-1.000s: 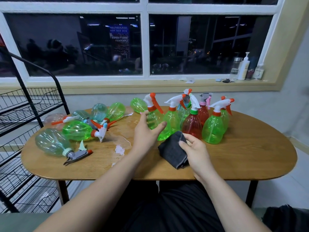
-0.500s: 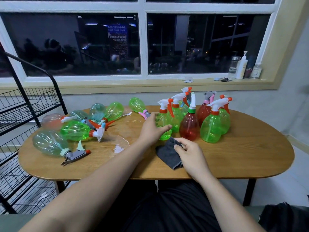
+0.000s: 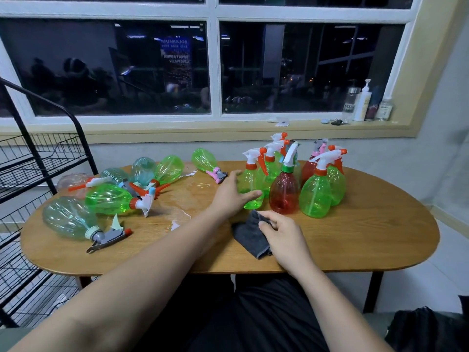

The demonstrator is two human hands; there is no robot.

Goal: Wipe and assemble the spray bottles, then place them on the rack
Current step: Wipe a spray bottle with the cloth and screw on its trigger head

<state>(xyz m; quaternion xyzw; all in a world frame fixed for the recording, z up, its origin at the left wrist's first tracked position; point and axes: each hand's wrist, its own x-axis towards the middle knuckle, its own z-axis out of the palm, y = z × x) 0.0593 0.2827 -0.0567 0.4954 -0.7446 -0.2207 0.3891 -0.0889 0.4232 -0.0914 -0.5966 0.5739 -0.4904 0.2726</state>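
While my right hand pinches the top edge of the grey cloth on the counter just in front of the red bottle, my left hand is spread open and holds nothing, thumb by the upright green bottle just left of the red bottle; contact unclear. Other upright bottles stand right of and behind the red bottle; lying bottles sit well left of it, wire rack further left still.

Left edge cuts rack; rear spray bottles half hidden; cloth partly under right hand.
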